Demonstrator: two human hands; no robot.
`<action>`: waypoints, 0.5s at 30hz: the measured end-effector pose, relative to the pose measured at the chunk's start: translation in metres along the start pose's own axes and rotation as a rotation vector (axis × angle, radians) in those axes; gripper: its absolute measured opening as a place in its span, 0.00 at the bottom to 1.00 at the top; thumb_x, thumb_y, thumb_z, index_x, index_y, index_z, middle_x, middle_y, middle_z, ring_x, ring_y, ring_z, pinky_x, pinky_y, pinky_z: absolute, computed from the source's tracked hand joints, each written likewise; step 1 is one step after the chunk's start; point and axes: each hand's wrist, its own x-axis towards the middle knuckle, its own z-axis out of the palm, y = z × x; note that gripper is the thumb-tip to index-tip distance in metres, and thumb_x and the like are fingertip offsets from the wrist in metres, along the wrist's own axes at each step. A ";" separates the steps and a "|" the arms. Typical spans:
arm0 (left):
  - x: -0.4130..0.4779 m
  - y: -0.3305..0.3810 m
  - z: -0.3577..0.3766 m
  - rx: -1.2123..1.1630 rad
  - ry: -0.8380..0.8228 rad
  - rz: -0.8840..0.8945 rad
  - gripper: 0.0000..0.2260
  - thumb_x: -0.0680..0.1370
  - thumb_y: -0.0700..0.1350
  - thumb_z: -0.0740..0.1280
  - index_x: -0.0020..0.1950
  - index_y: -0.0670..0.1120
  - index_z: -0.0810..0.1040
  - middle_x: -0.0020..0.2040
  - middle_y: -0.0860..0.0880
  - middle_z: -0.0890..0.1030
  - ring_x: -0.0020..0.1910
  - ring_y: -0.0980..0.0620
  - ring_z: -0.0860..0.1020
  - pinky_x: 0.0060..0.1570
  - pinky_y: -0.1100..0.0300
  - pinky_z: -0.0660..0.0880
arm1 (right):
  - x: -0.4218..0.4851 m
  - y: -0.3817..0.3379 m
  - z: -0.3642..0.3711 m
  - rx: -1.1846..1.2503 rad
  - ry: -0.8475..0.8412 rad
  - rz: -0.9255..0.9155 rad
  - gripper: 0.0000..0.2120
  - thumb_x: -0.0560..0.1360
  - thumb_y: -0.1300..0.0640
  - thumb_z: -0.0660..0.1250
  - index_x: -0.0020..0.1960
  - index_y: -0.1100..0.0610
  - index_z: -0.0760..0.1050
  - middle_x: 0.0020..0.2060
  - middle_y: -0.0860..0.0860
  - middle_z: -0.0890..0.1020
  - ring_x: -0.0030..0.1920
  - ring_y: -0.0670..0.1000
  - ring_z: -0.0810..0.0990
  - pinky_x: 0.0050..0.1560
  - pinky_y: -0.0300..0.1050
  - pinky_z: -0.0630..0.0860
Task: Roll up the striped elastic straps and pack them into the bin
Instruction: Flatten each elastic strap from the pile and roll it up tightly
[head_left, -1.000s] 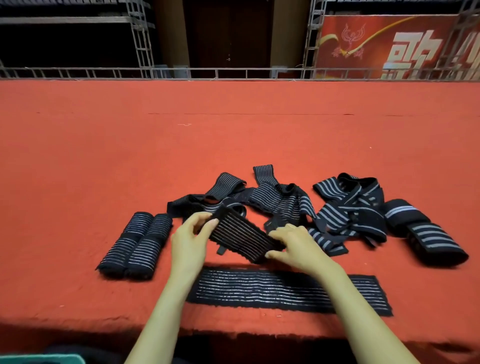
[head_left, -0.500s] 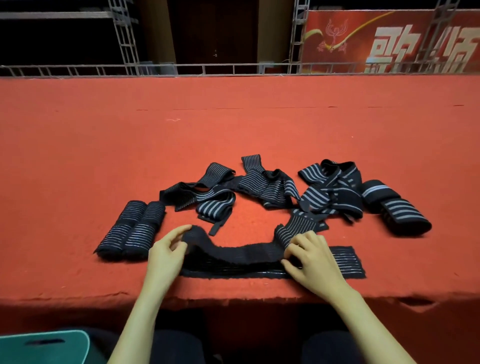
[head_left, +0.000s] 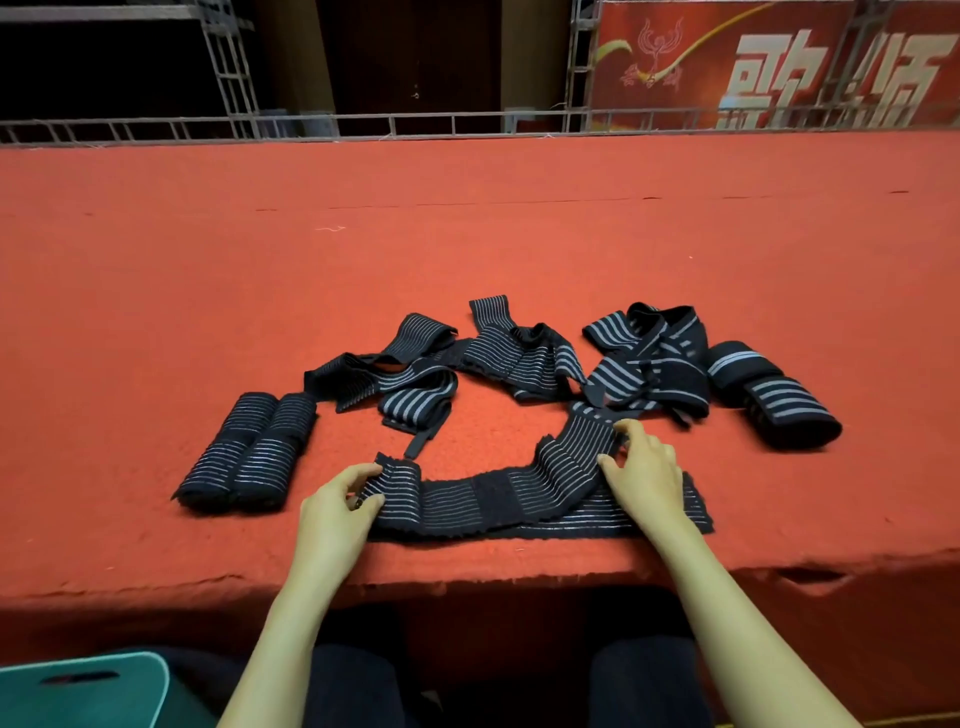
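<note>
Moved: your strap (head_left: 493, 493) now lies flatter near the tabletop's (head_left: 467, 234) front edge.
Left hand (head_left: 335, 512): pinches its left end.
Right hand (head_left: 647, 473): pinches its bend.

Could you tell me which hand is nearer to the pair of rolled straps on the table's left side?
Left. The left hand pinches the end of the unrolled strap just right of the rolled pair; the right hand grips that strap farther right.
</note>
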 end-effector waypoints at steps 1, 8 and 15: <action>0.000 -0.001 0.001 -0.009 0.004 0.001 0.14 0.73 0.36 0.70 0.57 0.49 0.80 0.49 0.47 0.82 0.43 0.53 0.75 0.49 0.64 0.69 | 0.001 -0.002 0.001 -0.023 -0.024 0.004 0.19 0.76 0.50 0.66 0.65 0.51 0.68 0.60 0.54 0.76 0.62 0.59 0.69 0.61 0.53 0.65; -0.006 -0.003 0.002 -0.062 0.074 0.051 0.14 0.74 0.34 0.69 0.56 0.48 0.79 0.48 0.53 0.81 0.43 0.55 0.76 0.48 0.65 0.67 | -0.003 -0.005 0.007 0.177 0.191 -0.096 0.10 0.75 0.61 0.66 0.55 0.53 0.79 0.52 0.50 0.81 0.57 0.56 0.75 0.58 0.53 0.66; -0.006 -0.003 0.001 -0.027 0.192 0.087 0.15 0.75 0.34 0.66 0.58 0.48 0.79 0.45 0.50 0.81 0.44 0.51 0.77 0.50 0.61 0.68 | -0.024 0.010 -0.020 0.406 0.418 -0.114 0.13 0.73 0.67 0.66 0.57 0.57 0.75 0.50 0.54 0.80 0.48 0.57 0.79 0.52 0.51 0.73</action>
